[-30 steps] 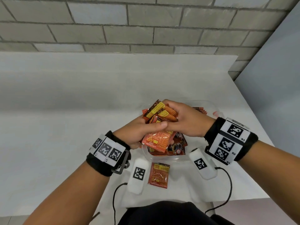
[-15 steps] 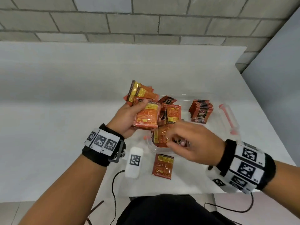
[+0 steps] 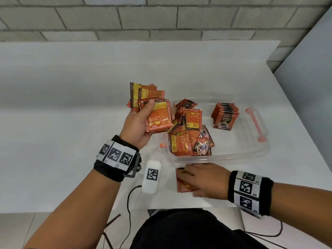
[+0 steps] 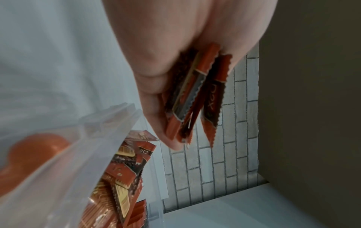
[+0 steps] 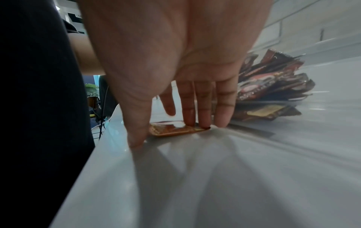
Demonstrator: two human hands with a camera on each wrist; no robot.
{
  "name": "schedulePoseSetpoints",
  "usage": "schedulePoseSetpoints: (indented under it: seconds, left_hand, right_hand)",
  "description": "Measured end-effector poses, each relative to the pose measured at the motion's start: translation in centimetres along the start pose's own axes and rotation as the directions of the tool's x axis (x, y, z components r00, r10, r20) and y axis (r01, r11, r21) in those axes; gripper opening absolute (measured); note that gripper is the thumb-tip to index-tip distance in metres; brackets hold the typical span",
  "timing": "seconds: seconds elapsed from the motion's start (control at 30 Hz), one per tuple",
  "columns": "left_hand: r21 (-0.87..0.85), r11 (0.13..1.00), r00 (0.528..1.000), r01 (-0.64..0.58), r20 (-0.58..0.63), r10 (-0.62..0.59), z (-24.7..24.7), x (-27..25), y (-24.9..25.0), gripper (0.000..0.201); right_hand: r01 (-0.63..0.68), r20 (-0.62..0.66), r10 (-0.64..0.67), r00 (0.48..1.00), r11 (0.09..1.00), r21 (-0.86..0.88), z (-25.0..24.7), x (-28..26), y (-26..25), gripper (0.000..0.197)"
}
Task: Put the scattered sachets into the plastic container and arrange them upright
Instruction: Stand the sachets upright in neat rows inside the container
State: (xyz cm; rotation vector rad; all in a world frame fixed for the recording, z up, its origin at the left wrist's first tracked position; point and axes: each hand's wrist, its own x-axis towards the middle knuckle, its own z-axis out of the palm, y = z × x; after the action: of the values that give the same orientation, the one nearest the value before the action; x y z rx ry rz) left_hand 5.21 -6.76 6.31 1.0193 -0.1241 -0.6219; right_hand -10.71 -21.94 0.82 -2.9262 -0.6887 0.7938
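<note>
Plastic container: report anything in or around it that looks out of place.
One sachet lies flat on the table outside the plastic container, under the right hand. Inside, a loose heap lies jumbled at the left end, unlike the upright row.

Lots covered up or fuzzy here

The right hand [image 3: 203, 178] covers most of the lone sachet [image 3: 181, 186] on the table, so its print can't be read; the left hand [image 3: 138, 123] hides the lower backs of its fanned bundle [image 3: 158, 114]; the small text on the loose pile [image 3: 188, 137] in the plastic container [image 3: 251, 155] is too tiny to make out; in the left wrist view the container wall [image 4: 58, 177] is a blur; both forearms run off the bottom edge.
</note>
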Motion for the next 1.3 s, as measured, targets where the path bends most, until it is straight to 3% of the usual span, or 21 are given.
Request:
schedulePoseSetpoints:
  seconds: [0.1, 0.2, 0.3, 0.43, 0.53, 0.6, 0.63, 0.7, 0.73, 0.77, 0.83, 0.97, 1.1, 1.17, 1.23, 1.27, 1.3]
  left_hand:
    - [0.004, 1.000, 1.000, 0.014, -0.007, -0.014, 0.1, -0.1, -0.1, 0.023]
    - [0.006, 1.000, 1.000, 0.019, -0.010, -0.019, 0.2, -0.2, -0.1, 0.025]
    - [0.012, 1.000, 1.000, 0.017, 0.001, -0.017, 0.5, -0.3, 0.0, 0.020]
    - [0.003, 0.999, 0.998, 0.052, 0.033, -0.053, 1.3, -0.4, -0.2, 0.034]
    - [-0.002, 0.997, 0.996, 0.083, 0.036, -0.083, 2.5, -0.5, -0.5, 0.040]
    - [-0.008, 0.994, 0.992, 0.112, 0.052, -0.111, 3.4, -0.5, -0.8, 0.043]
    - [-0.008, 0.992, 0.990, 0.129, 0.059, -0.128, 3.9, -0.5, -1.0, 0.044]
    - [-0.012, 0.989, 0.987, 0.146, 0.062, -0.145, 4.6, -0.3, -1.3, 0.046]
    - [-0.018, 0.989, 0.987, 0.147, 0.066, -0.145, 4.9, -0.1, -1.4, 0.048]
    - [-0.034, 0.989, 0.988, 0.141, 0.075, -0.138, 5.3, 0.0, -1.5, 0.050]
    - [-0.071, 0.989, 0.988, 0.126, 0.095, -0.119, 6.0, 0.3, -1.6, 0.054]
    - [-0.096, 0.987, 0.986, 0.129, 0.117, -0.118, 6.8, 1.0, -1.6, 0.054]
    - [-0.101, 0.984, 0.987, 0.145, 0.091, -0.136, 6.8, 1.7, -1.7, 0.054]
    - [-0.104, 0.980, 0.984, 0.172, 0.073, -0.165, 6.8, 1.9, -1.5, 0.058]
    - [-0.106, 0.976, 0.981, 0.191, 0.054, -0.186, 6.8, 2.3, -1.3, 0.060]
    - [-0.112, 0.975, 0.981, 0.191, 0.046, -0.186, 6.8, 2.4, -1.3, 0.060]
    - [-0.116, 0.976, 0.983, 0.184, 0.047, -0.180, 6.9, 2.6, -1.3, 0.060]
  right_hand:
    - [0.022, -0.015, -0.022, 1.000, 0.999, -0.039, 0.0, -0.4, -0.2, 0.039]
    - [0.006, -0.018, -0.005, 1.000, 0.998, 0.069, -1.4, -1.4, -0.5, 0.032]
    - [0.042, -0.181, 0.007, 0.983, 0.964, 0.263, -4.1, -3.1, -0.3, 0.025]
    - [0.160, -0.417, 0.134, 0.899, 0.786, 0.597, -9.2, -5.9, 0.3, 0.019]
    - [0.183, -0.525, 0.353, 0.774, 0.670, 0.720, -11.6, -6.4, 2.2, 0.016]
    - [0.205, -0.569, 0.515, 0.642, 0.599, 0.774, -12.2, -6.1, 3.5, 0.020]
    - [0.220, -0.613, 0.570, 0.547, 0.609, 0.762, -12.4, -5.9, 3.9, 0.018]
    - [0.194, -0.751, 0.568, 0.338, 0.738, 0.646, -12.4, -5.5, 4.1, 0.017]
    - [0.163, -0.812, 0.515, 0.276, 0.807, 0.567, -12.2, -5.3, 4.0, 0.016]
    - [0.137, -0.854, 0.452, 0.258, 0.858, 0.495, -12.1, -5.0, 3.9, 0.012]
    - [0.082, -0.888, 0.348, 0.300, 0.918, 0.387, -11.3, -4.3, 3.9, 0.017]
    - [-0.043, -0.877, 0.189, 0.442, 0.981, 0.190, -9.7, -3.1, 4.6, 0.027]
    - [-0.016, -0.849, 0.200, 0.490, 0.975, 0.221, -9.8, -3.5, 5.4, 0.028]
    - [0.063, -0.840, 0.308, 0.446, 0.926, 0.373, -11.1, -4.3, 5.5, 0.021]
    - [0.192, -0.804, 0.457, 0.380, 0.811, 0.552, -12.6, -5.1, 5.8, 0.009]
    - [0.260, -0.747, 0.535, 0.394, 0.715, 0.649, -13.2, -5.4, 6.0, 0.013]
    - [0.308, -0.666, 0.594, 0.452, 0.596, 0.741, -13.5, -5.4, 6.3, 0.015]
